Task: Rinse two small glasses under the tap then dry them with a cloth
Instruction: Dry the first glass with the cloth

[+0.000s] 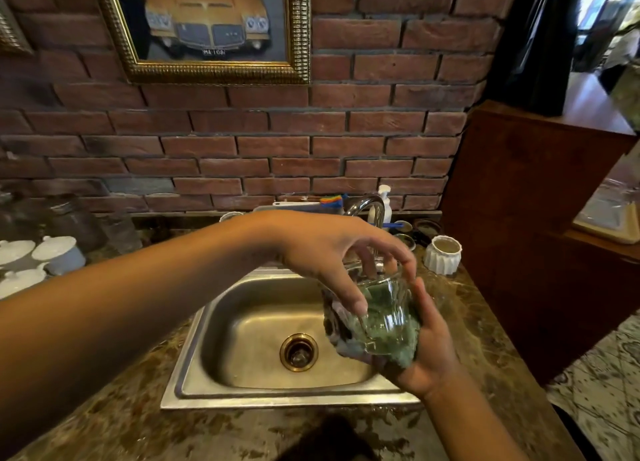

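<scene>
A small clear ribbed glass [382, 313] is held over the right side of the steel sink [242, 325]. My left hand [332, 252] grips its rim from above, fingers reaching into the mouth. My right hand [427, 343] cups the glass from below with a green cloth [401, 355] wrapped around its base and side. Part of the cloth shows through the glass. The chrome tap [367, 206] stands behind my left hand, and no water is seen running. A second glass is not clearly visible.
A white fluted cup [443, 254] stands right of the sink on the marbled counter [485, 339]. A soap pump bottle [384, 201] and brushes sit behind the tap. White lidded dishes [59, 254] and glass jars [74, 220] are at the left. A wooden cabinet [519, 201] rises on the right.
</scene>
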